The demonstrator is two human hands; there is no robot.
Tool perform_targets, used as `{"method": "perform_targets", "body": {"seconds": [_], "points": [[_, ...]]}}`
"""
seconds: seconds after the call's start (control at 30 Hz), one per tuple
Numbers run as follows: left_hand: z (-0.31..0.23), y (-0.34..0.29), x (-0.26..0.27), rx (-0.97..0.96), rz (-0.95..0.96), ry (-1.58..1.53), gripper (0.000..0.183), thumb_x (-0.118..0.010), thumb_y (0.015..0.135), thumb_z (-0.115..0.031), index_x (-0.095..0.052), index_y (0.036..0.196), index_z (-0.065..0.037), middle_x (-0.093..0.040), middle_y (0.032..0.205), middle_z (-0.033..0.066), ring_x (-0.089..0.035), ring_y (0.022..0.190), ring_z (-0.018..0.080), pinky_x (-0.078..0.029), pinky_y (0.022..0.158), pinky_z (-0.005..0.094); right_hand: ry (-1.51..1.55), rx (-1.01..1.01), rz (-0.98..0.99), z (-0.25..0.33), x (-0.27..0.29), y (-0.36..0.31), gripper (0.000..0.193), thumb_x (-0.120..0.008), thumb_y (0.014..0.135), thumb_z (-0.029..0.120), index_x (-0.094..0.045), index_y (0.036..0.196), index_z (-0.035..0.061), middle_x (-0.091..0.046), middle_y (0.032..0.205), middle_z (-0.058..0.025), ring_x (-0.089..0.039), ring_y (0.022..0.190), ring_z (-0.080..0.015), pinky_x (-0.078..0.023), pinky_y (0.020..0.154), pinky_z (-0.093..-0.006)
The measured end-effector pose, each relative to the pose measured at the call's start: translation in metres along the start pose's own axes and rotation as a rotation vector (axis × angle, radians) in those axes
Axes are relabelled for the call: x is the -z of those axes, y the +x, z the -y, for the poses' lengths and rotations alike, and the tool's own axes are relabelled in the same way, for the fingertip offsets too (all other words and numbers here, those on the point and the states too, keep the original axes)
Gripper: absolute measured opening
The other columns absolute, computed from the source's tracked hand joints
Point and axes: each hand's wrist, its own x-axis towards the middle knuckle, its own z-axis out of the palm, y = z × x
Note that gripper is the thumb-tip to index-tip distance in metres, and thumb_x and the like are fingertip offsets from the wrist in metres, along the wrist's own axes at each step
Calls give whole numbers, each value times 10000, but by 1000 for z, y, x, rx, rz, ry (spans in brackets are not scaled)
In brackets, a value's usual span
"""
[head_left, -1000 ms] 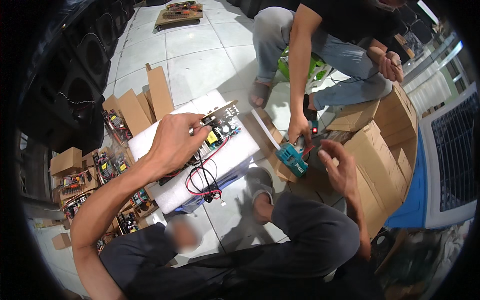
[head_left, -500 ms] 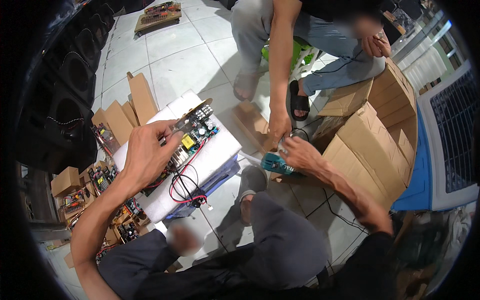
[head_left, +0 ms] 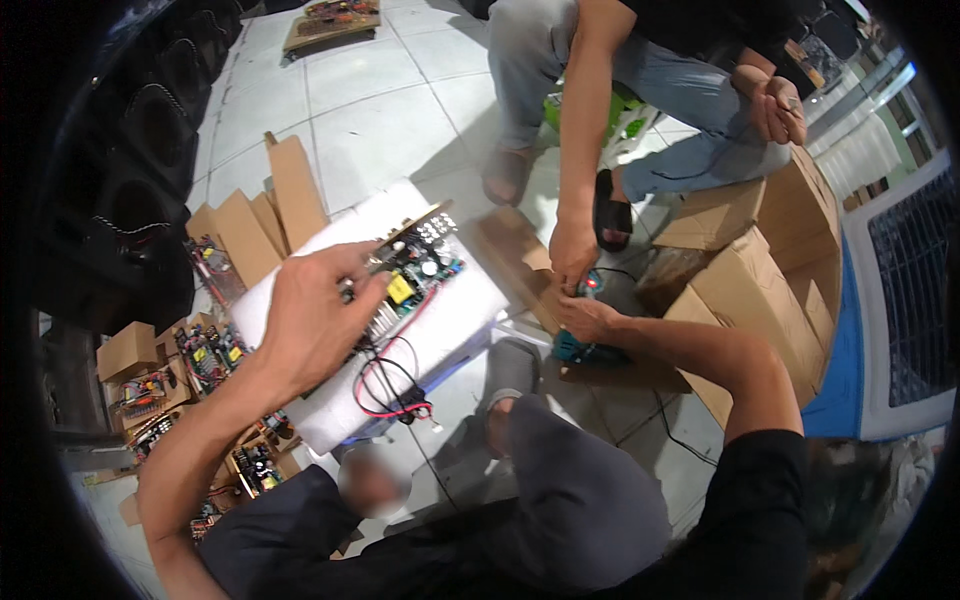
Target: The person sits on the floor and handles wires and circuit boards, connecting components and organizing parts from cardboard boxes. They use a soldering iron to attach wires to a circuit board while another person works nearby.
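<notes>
The person's left hand (head_left: 310, 325) rests with fingers spread, gripping nothing, on a green circuit board (head_left: 405, 285) atop a white foam block (head_left: 450, 330), its long axis angled up-right, while their right hand (head_left: 590, 318), right of the block, closes on a teal power tool (head_left: 580, 350).

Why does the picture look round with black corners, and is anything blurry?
Head view: a fisheye lens bends the white floor tiles and leaves a black rim; the left hand on the green circuit board is sharp, while a small patch near the bottom is blurred.
</notes>
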Motion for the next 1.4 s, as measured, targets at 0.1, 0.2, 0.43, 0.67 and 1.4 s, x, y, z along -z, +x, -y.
{"method": "perform_targets", "body": {"seconds": [0.1,0.2,0.43,0.67,1.4], "points": [[-5,7,-5,-27,51,-20,293,-695,858,-127,-594,695,94,-716,1074,286,-724,1001,306,-541,832,384,409,-424,-318,54,-93,-6,235,-620,855,258,-731,1010,121,-682,1126,-64,-581,1143,-247,-423,998,-381],[-3,3,2,-21,28,21,287,-693,855,-121,-593,692,93,-716,1084,280,-726,985,307,-544,827,377,473,-223,-94,12,-79,5,216,-611,856,292,-713,974,143,-676,1064,-48,-582,1094,-239,-437,945,-359],[2,0,3,-17,11,-12,302,-692,854,-171,-598,667,46,-711,1111,238,-707,865,416,-552,796,426,330,-134,-97,-10,-44,10,150,-651,844,245,-714,963,179,-714,959,14,-691,898,-182,-466,809,-368],[5,5,-5,-80,7,-17,337,-690,850,-208,-619,660,62,-705,1121,255,-719,857,399,-559,808,411,406,-170,-4,-2,-16,-20,139,-650,879,248,-754,957,197,-754,925,-24,-716,914,-207,-514,747,-395],[8,3,-3,-55,-9,22,352,-677,842,-210,-608,670,90,-715,1098,253,-720,733,300,-562,734,396,768,-999,-177,5,162,-133,182,-661,822,196,-638,851,18,-701,732,-140,-724,721,-299,-541,585,-398]]}}
